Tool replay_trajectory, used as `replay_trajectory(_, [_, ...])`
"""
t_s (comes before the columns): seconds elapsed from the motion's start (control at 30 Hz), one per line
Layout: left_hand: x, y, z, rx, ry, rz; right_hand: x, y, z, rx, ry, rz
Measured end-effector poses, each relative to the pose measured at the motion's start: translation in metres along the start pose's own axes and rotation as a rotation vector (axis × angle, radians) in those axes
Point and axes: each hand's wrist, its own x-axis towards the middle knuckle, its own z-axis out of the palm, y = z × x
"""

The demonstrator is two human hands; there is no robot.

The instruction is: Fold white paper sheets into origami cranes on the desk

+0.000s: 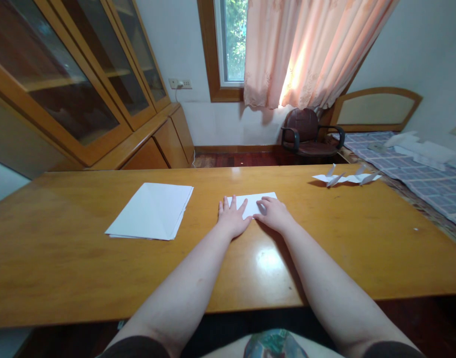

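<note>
A small folded white sheet of paper lies on the wooden table straight ahead of me. My left hand rests flat on its left end with the fingers stretched out. My right hand lies on its right half, fingers curled and pressing down on the paper's near edge. Both forearms reach in from the near edge of the table.
A stack of white sheets lies to the left of my hands. Folded paper figures sit at the table's far right. Behind stand a dark armchair, a bed, a glass-fronted wooden cabinet and a curtained window.
</note>
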Motion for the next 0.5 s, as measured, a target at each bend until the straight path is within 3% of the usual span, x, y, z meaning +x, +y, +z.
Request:
replay_trajectory(0.3, [0.001,-0.001,0.000,-0.017,-0.018,-0.009,0.003,0.003,0.003,0.032,0.005,0.045])
replay_trajectory(0.5, [0.001,-0.001,-0.001,-0.009,-0.035,-0.019,0.005,0.018,-0.002,0.034,-0.034,0.197])
